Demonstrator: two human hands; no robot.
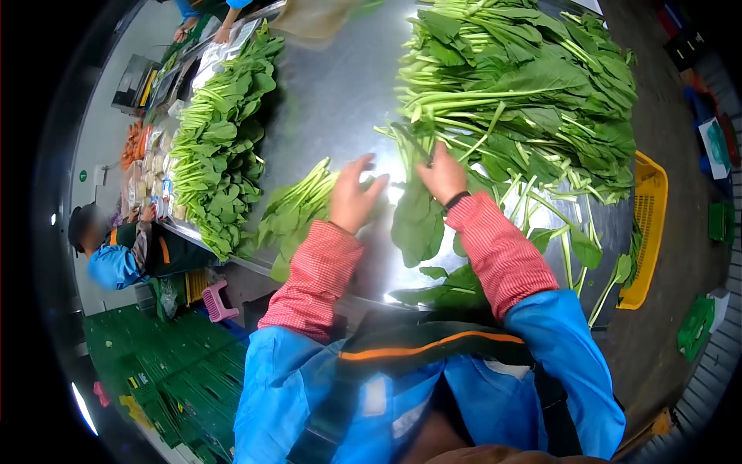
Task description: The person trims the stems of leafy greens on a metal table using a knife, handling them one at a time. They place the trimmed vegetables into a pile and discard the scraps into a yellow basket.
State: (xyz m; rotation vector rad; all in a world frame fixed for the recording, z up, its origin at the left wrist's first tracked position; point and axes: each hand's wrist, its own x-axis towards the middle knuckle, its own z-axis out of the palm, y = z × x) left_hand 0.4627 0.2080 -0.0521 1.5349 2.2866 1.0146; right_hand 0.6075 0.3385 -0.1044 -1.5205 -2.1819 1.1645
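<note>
The large heap of leafy greens [525, 93] on the steel table [340, 100] is taken as the landmark; at its near edge the right hand [442, 174] is seen curled around the stalk end of a broad leaf [417, 220], which trails from the grasp toward the person. The left hand [354, 193] is held loose to the left of the heap, fingers spread and gripping nothing, just beside a small bunch [297, 205] laid apart from the heap. The step appears to be the drawing of a stalk out of the heap; it is judged best done by gripping low on the stalk, not the blade, and pulling along its length, so that neighbours are not dragged and leaves are not torn. A second long row of greens [216, 147] lies well left of the heap.
</note>
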